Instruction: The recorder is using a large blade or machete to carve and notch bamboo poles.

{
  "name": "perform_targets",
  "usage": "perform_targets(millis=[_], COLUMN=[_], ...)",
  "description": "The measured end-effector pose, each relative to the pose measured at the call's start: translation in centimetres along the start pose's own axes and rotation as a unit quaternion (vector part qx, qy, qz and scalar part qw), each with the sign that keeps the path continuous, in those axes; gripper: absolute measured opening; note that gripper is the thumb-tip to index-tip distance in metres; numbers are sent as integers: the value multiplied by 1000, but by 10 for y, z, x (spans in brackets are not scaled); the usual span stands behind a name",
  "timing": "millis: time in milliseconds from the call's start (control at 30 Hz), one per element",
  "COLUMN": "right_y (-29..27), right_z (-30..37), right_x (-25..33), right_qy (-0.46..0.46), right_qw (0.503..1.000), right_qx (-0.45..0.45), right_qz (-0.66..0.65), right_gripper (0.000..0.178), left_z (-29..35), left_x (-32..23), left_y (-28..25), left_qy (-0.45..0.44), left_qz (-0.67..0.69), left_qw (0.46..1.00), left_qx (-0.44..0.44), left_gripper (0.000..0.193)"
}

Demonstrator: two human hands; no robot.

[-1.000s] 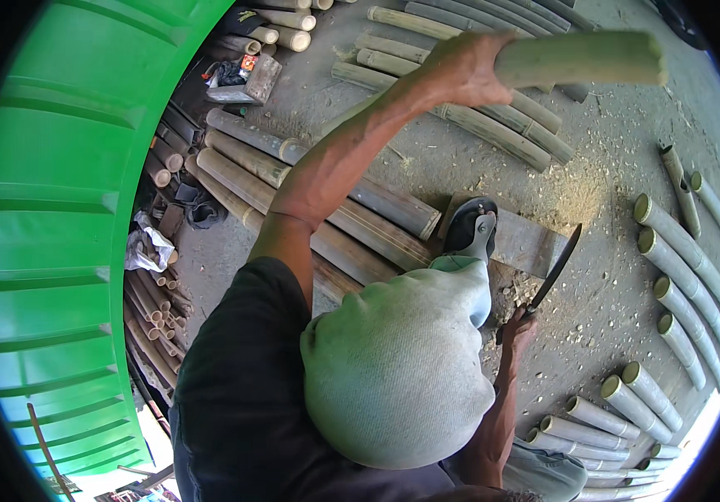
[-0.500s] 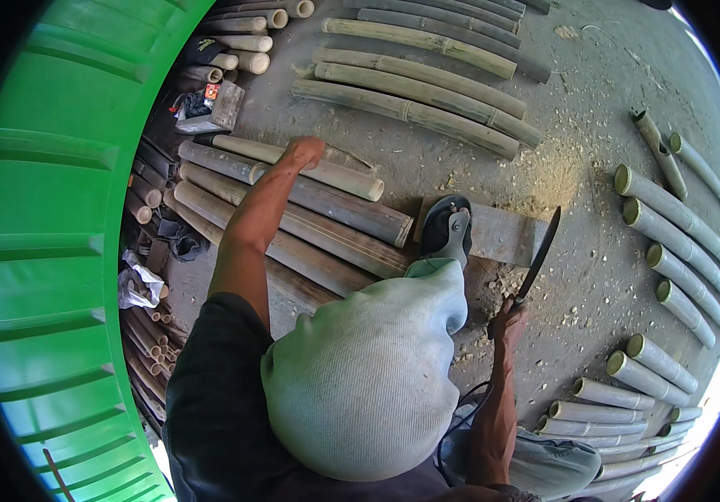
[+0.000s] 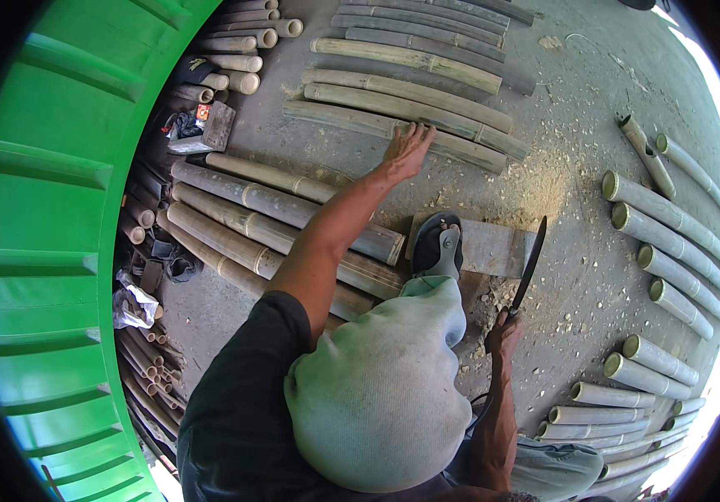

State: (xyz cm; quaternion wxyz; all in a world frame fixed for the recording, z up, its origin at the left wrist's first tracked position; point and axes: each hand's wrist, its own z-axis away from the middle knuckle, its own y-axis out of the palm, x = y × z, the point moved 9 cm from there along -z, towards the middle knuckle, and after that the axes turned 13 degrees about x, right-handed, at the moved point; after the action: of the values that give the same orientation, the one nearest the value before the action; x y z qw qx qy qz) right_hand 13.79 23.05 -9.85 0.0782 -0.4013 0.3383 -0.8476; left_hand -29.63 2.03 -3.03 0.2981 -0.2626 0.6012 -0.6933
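My left hand (image 3: 408, 151) reaches far forward, fingers spread, and rests on a split bamboo piece (image 3: 460, 149) at the near edge of a row of split pieces (image 3: 410, 58) lying on the concrete. My right hand (image 3: 503, 333) is low at my right side, shut on the handle of a long dark machete (image 3: 531, 263) whose blade points up and away. A sandalled foot (image 3: 437, 244) stands on a flat wooden block (image 3: 494, 248) beside the blade. My head in a pale cap hides the ground right under me.
Whole bamboo poles (image 3: 285, 219) lie under my left arm. Short cut bamboo tubes (image 3: 669, 219) line the right side. Sawdust and chips (image 3: 537, 180) cover the floor beyond the block. A large green ribbed structure (image 3: 42, 209) fills the left.
One second ago my left hand held a bamboo piece up high. It let that go, dropped toward the poles, and now rests on the row of split pieces. The machete stays in my right hand.
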Motion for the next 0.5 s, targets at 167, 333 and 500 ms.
perform_targets(millis=[167, 333, 500], right_y=[-4, 3, -5], right_z=[3, -2, 1], right_x=[0, -4, -1], right_qy=[-1, 7, 2], right_qw=[1000, 999, 999], right_qx=[-6, -6, -5], right_qz=[-9, -41, -39], right_gripper=[31, 39, 28], left_z=[-10, 2, 12], left_x=[-21, -7, -4], left_y=[5, 26, 20], left_qy=[-20, -6, 11], left_qz=[12, -27, 27], left_qw=[999, 998, 992], left_qx=[47, 64, 124], left_gripper=[70, 65, 68])
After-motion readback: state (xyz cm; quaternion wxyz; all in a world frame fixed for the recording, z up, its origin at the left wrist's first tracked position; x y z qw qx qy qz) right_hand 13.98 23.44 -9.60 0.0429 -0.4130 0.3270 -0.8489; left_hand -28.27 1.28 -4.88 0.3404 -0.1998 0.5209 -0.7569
